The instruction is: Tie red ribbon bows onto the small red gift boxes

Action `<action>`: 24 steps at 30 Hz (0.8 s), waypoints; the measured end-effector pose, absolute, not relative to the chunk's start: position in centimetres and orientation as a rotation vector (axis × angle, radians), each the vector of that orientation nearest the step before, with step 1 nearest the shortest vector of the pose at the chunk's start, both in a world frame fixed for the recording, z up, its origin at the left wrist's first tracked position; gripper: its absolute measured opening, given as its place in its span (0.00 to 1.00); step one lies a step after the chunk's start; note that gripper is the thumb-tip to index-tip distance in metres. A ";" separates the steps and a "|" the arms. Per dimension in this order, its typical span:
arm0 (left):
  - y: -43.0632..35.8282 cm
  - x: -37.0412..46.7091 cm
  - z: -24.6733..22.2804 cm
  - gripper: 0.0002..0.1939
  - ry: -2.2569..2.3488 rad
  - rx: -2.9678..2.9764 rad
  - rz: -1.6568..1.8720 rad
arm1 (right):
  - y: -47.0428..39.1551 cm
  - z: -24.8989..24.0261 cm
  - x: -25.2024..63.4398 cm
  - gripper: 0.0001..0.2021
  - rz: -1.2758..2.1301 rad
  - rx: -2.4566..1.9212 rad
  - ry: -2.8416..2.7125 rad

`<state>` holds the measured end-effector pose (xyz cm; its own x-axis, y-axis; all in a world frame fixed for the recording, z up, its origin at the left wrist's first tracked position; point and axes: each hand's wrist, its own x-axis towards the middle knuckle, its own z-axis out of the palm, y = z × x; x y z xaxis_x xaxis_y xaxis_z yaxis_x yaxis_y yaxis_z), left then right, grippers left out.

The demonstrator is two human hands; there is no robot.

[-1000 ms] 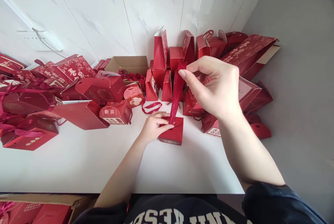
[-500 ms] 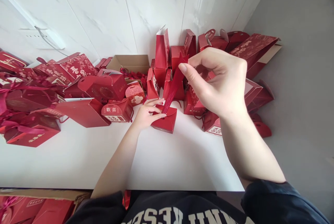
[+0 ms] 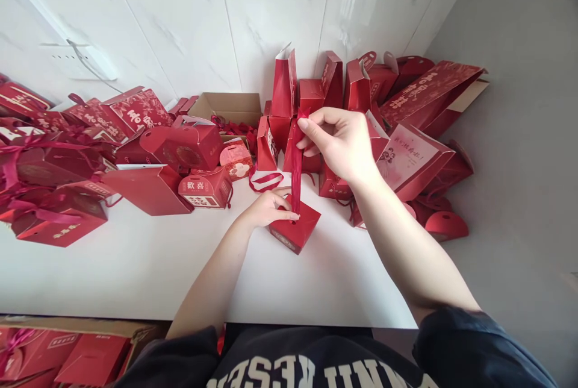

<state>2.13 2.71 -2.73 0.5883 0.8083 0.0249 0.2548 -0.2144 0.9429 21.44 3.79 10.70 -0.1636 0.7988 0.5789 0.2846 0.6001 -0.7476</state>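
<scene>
A small red gift box (image 3: 298, 231) stands on the white tabletop in front of me. My left hand (image 3: 266, 208) grips its top at the back left, thumb lying by the spot where a dark red ribbon (image 3: 296, 180) meets the lid. That ribbon runs up, stretched nearly straight, to my right hand (image 3: 343, 140). There, thumb and forefinger pinch its upper end above the box. Behind my left hand, a loop of ribbon lies on the table. How the ribbon passes through the lid is hidden by my left fingers.
An open cardboard box (image 3: 232, 108) with red ribbons in it stands by the tiled wall. Red gift boxes crowd both sides, among them a small printed box (image 3: 205, 189) and a pink-labelled one (image 3: 409, 156). Below the table edge, a carton (image 3: 139, 334) holds more red boxes.
My right hand has come down and left with the ribbon, which now hangs straighter. The box has turned and shifted slightly right and nearer, my left hand moving with it. A ribbon loop now shows behind.
</scene>
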 end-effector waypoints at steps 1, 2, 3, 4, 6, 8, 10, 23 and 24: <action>2.7 2.3 -2.7 0.08 0.866 1.745 0.658 | 4.4 10.3 21.3 0.18 0.646 -0.905 -1.747; 2.6 2.4 -2.7 0.08 0.873 1.734 0.664 | 4.9 9.8 21.2 0.16 0.692 -0.917 -1.786; 2.6 2.4 -2.7 0.08 0.894 1.725 0.670 | 5.3 9.2 21.2 0.17 0.713 -0.946 -1.836; 2.6 2.5 -2.8 0.09 0.917 1.718 0.670 | 5.5 8.6 21.3 0.21 0.736 -1.002 -1.895; 2.6 2.4 -2.8 0.09 0.942 1.709 0.649 | 5.4 7.1 21.9 0.20 0.786 -1.107 -1.958; 2.8 2.2 -2.8 0.10 0.942 1.721 0.606 | 4.6 5.2 22.7 0.13 0.864 -1.148 -2.014; 3.3 1.9 -2.6 0.11 0.932 1.757 0.537 | 3.4 3.0 23.6 0.12 0.943 -1.203 -2.033; 6.5 2.6 2.2 0.04 0.606 2.069 0.257 | -0.9 -3.2 26.2 0.15 0.995 -1.036 -1.986; 6.4 2.7 2.2 0.04 0.613 2.089 0.250 | -0.9 -3.3 26.2 0.15 0.997 -0.996 -1.993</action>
